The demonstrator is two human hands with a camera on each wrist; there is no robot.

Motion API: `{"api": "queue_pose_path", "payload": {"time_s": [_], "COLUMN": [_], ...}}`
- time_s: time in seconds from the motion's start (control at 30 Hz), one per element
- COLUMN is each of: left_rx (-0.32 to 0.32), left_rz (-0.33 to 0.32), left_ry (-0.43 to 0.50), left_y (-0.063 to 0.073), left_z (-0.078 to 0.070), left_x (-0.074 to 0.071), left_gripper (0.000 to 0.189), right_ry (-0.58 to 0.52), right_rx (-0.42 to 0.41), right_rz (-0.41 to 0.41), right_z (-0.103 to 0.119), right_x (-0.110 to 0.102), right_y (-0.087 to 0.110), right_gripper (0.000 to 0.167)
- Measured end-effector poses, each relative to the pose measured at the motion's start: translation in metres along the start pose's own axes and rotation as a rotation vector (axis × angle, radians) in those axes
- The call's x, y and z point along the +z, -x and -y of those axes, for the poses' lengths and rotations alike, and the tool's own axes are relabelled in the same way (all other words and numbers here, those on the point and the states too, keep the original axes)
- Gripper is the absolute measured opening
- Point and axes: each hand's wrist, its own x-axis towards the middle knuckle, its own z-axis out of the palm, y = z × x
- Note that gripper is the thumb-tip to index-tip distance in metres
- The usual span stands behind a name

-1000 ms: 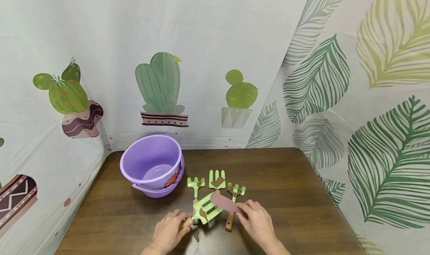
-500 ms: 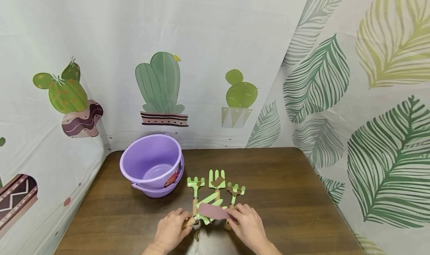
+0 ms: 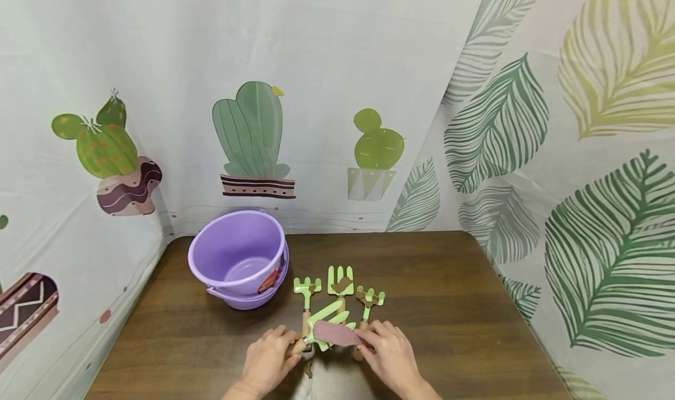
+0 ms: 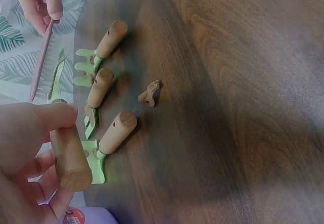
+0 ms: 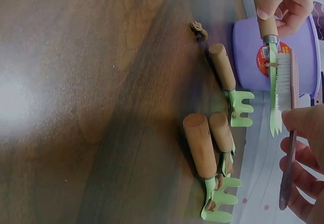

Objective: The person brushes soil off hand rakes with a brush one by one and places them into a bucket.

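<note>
My left hand (image 3: 266, 359) grips the wooden handle (image 4: 71, 155) of a green hand fork (image 3: 325, 311), raised over the table with its tines towards the upper right in the head view. In my right hand (image 3: 390, 356) is a pink-backed brush (image 3: 334, 333), pinched by its darker handle. Its white bristles (image 5: 284, 79) face the fork's head and meet it in the right wrist view, with a small brown bit (image 5: 271, 64) between them. From above, the brush back hides part of the fork head.
Behind and below lie a green rake (image 3: 307, 286), another fork (image 3: 348, 274) and a second rake (image 3: 381, 298), all wooden-handled with brown clumps on them. A brown lump (image 4: 150, 93) lies on the table (image 3: 448, 306). A purple bucket (image 3: 232, 284) stands at the back left.
My right hand has brought the brush left and towards me, from the fork's tines onto its head, covering the brown clump there. My left hand and the fork have barely moved.
</note>
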Motion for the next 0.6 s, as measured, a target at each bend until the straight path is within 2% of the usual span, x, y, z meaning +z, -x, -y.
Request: {"api": "queue_pose_path", "payload": {"time_s": [0.27,0.6], "left_rx": [-0.005,-0.041], "left_rz": [0.014,0.043], "left_ry": [-0.005,-0.009], "left_y": [0.001,0.004], "left_z": [0.000,0.004], "left_x": [-0.002,-0.002], "left_gripper": [0.032,0.032], "right_ry": [0.006,0.016], "right_rx": [0.004,0.035], "right_rz": [0.010,-0.001], "right_z": [-0.005,-0.016], "right_x": [-0.002,-0.005], "right_y": [0.003,0.007], "right_gripper": [0.033,0.036]}}
